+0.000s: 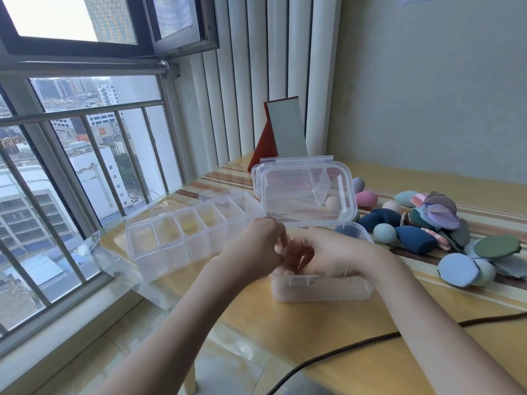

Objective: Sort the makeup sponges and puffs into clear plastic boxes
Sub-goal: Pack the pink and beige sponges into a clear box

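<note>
Meeting over the open mouth of the lidded box (322, 289), both hands had curled fingers: the left hand (256, 246) and right hand (328, 256) seemed to pinch 1 peach sponge (293, 256) between them, probably to seat it. The sponges and puffs (445, 223) lay heaped just right; the divided box (182, 238) waited left.

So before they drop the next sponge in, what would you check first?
1. Lid of the clear box up: ok.
2. Both hands over the box, left hand, right hand: ok.
3. Grip on a pinkish piece between the fingers: cannot tell which hand holds it.
4. Room left in the box: cannot tell, hands hide it.
5. Pile of sponges and puffs close on the right: ok.
6. Divided box open: ok.
</note>
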`<action>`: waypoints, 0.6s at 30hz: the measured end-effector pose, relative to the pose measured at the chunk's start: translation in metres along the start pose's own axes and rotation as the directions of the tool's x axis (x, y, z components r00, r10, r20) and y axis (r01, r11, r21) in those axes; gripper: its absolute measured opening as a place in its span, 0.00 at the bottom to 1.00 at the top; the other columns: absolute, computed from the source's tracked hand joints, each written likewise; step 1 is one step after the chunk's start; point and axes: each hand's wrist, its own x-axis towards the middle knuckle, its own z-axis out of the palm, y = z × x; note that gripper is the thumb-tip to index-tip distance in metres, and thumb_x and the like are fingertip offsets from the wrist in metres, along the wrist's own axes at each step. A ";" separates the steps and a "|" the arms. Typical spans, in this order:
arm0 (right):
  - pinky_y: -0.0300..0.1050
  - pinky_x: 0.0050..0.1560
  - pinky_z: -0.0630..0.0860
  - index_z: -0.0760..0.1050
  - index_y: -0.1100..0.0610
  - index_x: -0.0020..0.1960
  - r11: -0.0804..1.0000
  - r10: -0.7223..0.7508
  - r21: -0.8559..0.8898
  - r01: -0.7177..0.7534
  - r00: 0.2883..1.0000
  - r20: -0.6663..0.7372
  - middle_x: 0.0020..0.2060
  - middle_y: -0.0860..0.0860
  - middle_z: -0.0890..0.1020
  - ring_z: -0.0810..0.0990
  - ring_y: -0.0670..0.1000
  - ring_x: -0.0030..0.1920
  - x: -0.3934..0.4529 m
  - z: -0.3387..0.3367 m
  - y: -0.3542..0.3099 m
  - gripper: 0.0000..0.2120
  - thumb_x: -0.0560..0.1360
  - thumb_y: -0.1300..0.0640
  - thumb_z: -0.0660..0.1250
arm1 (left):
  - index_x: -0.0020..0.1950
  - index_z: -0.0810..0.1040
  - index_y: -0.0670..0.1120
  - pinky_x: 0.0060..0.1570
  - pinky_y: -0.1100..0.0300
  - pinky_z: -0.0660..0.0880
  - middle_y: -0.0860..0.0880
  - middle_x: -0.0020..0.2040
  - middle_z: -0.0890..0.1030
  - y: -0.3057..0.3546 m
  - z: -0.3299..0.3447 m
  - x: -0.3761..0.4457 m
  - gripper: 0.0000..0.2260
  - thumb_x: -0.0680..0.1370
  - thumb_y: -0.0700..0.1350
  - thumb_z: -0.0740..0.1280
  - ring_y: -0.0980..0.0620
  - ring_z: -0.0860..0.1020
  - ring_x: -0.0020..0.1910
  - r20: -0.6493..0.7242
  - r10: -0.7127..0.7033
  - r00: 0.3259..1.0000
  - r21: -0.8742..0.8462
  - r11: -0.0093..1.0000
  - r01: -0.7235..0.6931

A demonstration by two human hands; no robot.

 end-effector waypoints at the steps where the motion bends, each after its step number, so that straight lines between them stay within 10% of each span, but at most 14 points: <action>1: 0.35 0.44 0.74 0.79 0.45 0.40 1.000 -0.007 -0.003 0.007 1.000 0.006 0.36 0.40 0.82 0.78 0.40 0.40 0.001 0.001 -0.001 0.13 0.72 0.64 0.69 | 0.50 0.80 0.45 0.52 0.58 0.75 0.51 0.50 0.76 0.000 0.000 0.000 0.08 0.72 0.37 0.67 0.52 0.75 0.50 0.001 -0.001 1.000 0.008 1.000 0.001; 7: 0.42 0.54 0.78 0.80 0.47 0.56 0.989 -0.061 0.137 0.055 0.998 0.036 0.43 0.49 0.82 0.79 0.44 0.44 -0.004 -0.003 0.008 0.16 0.73 0.64 0.68 | 0.55 0.80 0.44 0.49 0.71 0.68 0.50 0.54 0.78 -0.005 -0.003 0.001 0.12 0.72 0.38 0.69 0.53 0.75 0.53 0.055 0.010 0.998 -0.007 1.000 -0.010; 18: 0.37 0.46 0.77 0.83 0.45 0.45 0.980 0.011 0.201 -0.007 1.000 -0.019 0.41 0.43 0.85 0.82 0.40 0.43 -0.009 -0.006 0.013 0.09 0.71 0.59 0.73 | 0.50 0.82 0.47 0.51 0.72 0.72 0.54 0.49 0.82 -0.011 0.004 -0.008 0.16 0.72 0.30 0.60 0.62 0.77 0.47 -0.129 -0.018 0.991 -0.266 0.964 -0.017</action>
